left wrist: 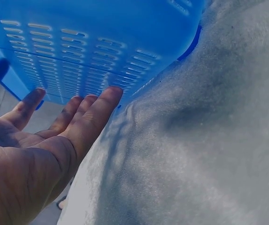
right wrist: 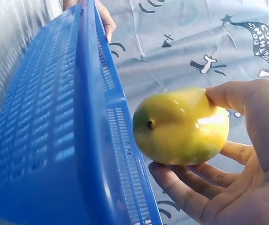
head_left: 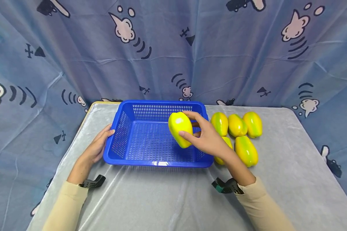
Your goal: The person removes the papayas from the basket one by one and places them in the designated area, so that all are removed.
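Note:
My right hand [head_left: 209, 136] holds a yellow-green papaya [head_left: 180, 130] above the right part of a blue plastic basket [head_left: 159, 164]. In the right wrist view the thumb presses one side of the papaya [right wrist: 181, 126] and the fingers support the other; a dark stem spot faces the camera. My left hand [head_left: 99, 144] grips the basket's left rim, its thumb over the edge. From the left wrist view, the fingers [left wrist: 94, 117] lie along the outer slotted wall [left wrist: 73, 51]. No fruit shows on the basket's slotted floor.
Several more papayas [head_left: 246, 151] lie in two rows on the table right of the basket, one partly hidden by my right hand. A grey cloth [head_left: 150, 199] covers the table. Behind it hangs a blue patterned curtain [head_left: 162, 41].

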`<state>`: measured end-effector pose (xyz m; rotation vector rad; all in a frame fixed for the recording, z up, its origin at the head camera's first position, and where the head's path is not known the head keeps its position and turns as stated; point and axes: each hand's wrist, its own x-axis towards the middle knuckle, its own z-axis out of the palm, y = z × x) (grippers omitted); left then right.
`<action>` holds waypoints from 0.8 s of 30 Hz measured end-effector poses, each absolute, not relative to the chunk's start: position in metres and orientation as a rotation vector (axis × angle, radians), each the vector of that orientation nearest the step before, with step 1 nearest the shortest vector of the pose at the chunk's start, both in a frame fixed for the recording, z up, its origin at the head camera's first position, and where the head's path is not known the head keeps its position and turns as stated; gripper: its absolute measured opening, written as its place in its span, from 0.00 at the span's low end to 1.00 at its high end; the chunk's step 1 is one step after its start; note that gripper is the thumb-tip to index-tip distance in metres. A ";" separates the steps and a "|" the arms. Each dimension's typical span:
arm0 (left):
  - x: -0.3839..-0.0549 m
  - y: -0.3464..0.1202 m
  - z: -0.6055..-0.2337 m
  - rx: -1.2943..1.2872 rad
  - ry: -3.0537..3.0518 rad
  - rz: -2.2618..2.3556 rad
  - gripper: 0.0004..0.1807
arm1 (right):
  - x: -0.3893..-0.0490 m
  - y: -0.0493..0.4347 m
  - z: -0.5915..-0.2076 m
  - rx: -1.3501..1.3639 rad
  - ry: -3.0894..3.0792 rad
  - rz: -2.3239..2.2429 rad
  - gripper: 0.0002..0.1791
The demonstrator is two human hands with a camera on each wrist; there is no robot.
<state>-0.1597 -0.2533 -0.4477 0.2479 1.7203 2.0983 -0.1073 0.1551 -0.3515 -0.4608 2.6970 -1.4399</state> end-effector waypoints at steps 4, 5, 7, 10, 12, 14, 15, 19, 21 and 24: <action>-0.159 -0.253 -0.448 0.254 1.721 2.093 0.21 | -0.102 0.168 -0.353 -0.372 2.702 -1.448 0.38; -0.159 -0.253 -0.448 0.253 1.724 2.091 0.22 | -0.101 0.172 -0.353 -0.349 2.707 -1.447 0.38; -0.159 -0.253 -0.448 0.249 1.734 2.087 0.22 | -0.098 0.177 -0.354 -0.302 2.717 -1.447 0.38; -0.159 -0.253 -0.447 0.244 1.745 2.086 0.24 | -0.094 0.185 -0.356 -0.243 2.731 -1.449 0.39; -0.159 -0.254 -0.447 0.242 1.745 2.083 0.24 | -0.092 0.190 -0.357 -0.212 2.720 -1.471 0.39; -0.159 -0.254 -0.447 0.241 1.742 2.081 0.24 | -0.089 0.196 -0.360 -0.194 2.701 -1.502 0.39; -0.159 -0.254 -0.447 0.241 1.738 2.082 0.24 | -0.088 0.199 -0.362 -0.186 2.694 -1.516 0.39; -0.159 -0.254 -0.447 0.241 1.729 2.089 0.23 | -0.084 0.211 -0.364 -0.177 2.681 -1.569 0.38; -0.159 -0.254 -0.447 0.245 1.726 2.092 0.22 | -0.083 0.216 -0.363 -0.168 2.690 -1.577 0.37; -0.160 -0.254 -0.447 0.243 1.724 2.092 0.22 | -0.080 0.224 -0.359 -0.169 2.687 -1.609 0.37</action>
